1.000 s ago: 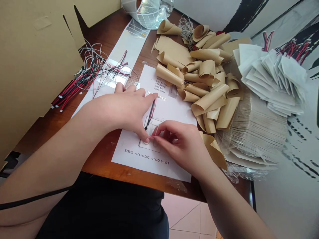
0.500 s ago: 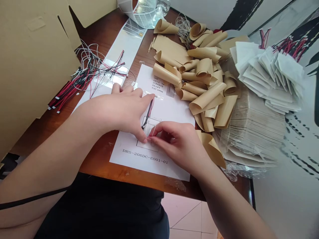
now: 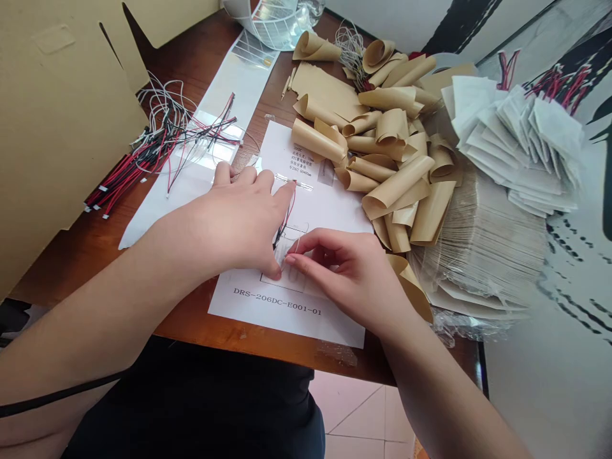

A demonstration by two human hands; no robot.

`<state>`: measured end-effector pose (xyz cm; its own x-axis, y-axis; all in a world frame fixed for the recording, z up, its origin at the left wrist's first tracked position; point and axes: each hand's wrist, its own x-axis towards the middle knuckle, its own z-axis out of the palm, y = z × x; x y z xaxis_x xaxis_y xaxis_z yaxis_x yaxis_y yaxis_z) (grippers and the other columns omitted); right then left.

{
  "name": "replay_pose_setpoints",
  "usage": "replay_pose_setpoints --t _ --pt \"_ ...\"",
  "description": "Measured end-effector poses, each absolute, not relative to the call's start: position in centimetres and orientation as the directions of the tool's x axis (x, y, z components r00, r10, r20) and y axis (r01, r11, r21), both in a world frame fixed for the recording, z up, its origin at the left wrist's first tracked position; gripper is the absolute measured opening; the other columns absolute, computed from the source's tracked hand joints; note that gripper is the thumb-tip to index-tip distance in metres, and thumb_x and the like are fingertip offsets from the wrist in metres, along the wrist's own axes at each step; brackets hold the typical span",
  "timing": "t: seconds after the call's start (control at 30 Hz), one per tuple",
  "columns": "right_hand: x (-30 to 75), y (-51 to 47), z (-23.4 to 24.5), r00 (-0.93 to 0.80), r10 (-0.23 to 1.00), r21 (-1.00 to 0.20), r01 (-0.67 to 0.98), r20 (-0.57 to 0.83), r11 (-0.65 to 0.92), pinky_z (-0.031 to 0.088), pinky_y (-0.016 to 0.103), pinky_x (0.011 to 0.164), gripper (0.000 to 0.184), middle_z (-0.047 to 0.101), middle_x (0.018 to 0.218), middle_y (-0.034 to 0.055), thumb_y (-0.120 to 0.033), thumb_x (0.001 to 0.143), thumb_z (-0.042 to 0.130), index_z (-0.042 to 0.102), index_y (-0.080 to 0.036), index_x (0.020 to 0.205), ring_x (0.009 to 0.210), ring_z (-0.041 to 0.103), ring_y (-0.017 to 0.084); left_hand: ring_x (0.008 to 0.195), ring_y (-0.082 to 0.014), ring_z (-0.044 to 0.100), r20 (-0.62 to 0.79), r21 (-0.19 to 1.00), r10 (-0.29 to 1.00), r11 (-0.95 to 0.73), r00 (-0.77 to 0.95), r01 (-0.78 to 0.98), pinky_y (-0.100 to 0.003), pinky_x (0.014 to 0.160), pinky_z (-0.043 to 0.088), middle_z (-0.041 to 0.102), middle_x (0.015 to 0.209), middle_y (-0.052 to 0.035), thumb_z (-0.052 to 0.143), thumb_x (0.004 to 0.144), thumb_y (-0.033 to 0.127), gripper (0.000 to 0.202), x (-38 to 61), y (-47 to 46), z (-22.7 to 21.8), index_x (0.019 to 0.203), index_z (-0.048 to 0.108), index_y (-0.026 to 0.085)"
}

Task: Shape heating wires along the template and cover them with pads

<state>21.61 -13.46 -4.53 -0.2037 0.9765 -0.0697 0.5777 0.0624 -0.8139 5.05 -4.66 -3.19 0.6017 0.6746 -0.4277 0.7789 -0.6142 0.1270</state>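
Watching from left to right, I see a cardboard panel [image 3: 67, 140], then a tangled wire bundle [image 3: 119, 182] beside it on the desk [image 3: 229, 335]. My left hand [image 3: 239, 223] spreads over the printed sheet [image 3: 339, 217], its grip released, index fingertip at the far end of a red-and-black lead [image 3: 288, 215] lying there, thumb near the lead's near end. Just right, my right hand [image 3: 351, 274] has its grip pinching a thin pale wire [image 3: 298, 242]. Brown paper rolls [image 3: 401, 188] and a stack of pale pieces [image 3: 502, 236] sit farther right.

Paper rolls [image 3: 399, 185] block right | wires [image 3: 162, 137] left | near table edge [image 3: 239, 330] open
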Motion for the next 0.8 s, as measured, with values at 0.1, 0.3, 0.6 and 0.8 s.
replay_pose_setpoints --t 0.1,0.3,0.6,0.8 --pt "21.6 -13.5 -4.6 -0.090 0.995 -0.848 0.529 -0.039 0.014 0.041 0.023 0.046 0.010 0.067 0.060 -0.0042 -0.026 0.086 0.076 0.072 -0.021 0.078 0.046 0.054 0.008 0.137 -0.0507 0.038 -0.429 0.126 0.679 -0.608 0.595 0.784 -0.067 0.114 0.021 0.050 0.144 -0.0193 0.075 0.057 0.071 0.127 5.1 -4.7 -3.1 0.162 0.022 0.022" --pt "21.9 -13.2 -4.6 0.227 0.974 -0.921 0.384 0.028 -0.063 0.045 0.024 0.042 0.018 0.067 0.069 -0.0033 -0.033 0.087 0.076 0.066 -0.021 0.077 0.041 0.053 0.008 0.139 -0.0500 0.036 -0.453 0.131 0.681 -0.588 0.576 0.798 -0.065 0.116 0.019 0.050 0.145 -0.0168 0.076 0.058 0.069 0.126 5.1 -4.6 -3.0 0.163 0.020 0.027" --pt "23.2 -12.4 -4.3 -0.146 0.966 -0.744 0.616 0.214 0.258 0.053 0.027 0.062 0.013 0.072 0.094 0.0015 -0.017 0.090 0.063 0.074 -0.024 0.094 0.071 0.063 0.012 0.137 -0.0488 0.036 -0.424 0.128 0.696 -0.588 0.580 0.799 -0.061 0.115 0.018 0.050 0.143 -0.0163 0.075 0.054 0.072 0.128 5.0 -4.6 -3.5 0.162 0.022 0.026" --pt "22.9 -12.6 -4.1 -0.057 0.992 -0.811 0.572 0.112 0.124 0.057 0.030 0.071 0.011 0.076 0.087 0.0012 -0.029 0.094 0.065 0.073 -0.022 0.092 0.076 0.071 0.015 0.135 -0.0492 0.040 -0.425 0.176 0.673 -0.595 0.605 0.785 -0.061 0.112 0.027 0.054 0.137 -0.0150 0.074 0.055 0.076 0.122 4.4 -3.9 -3.2 0.158 0.030 0.029"
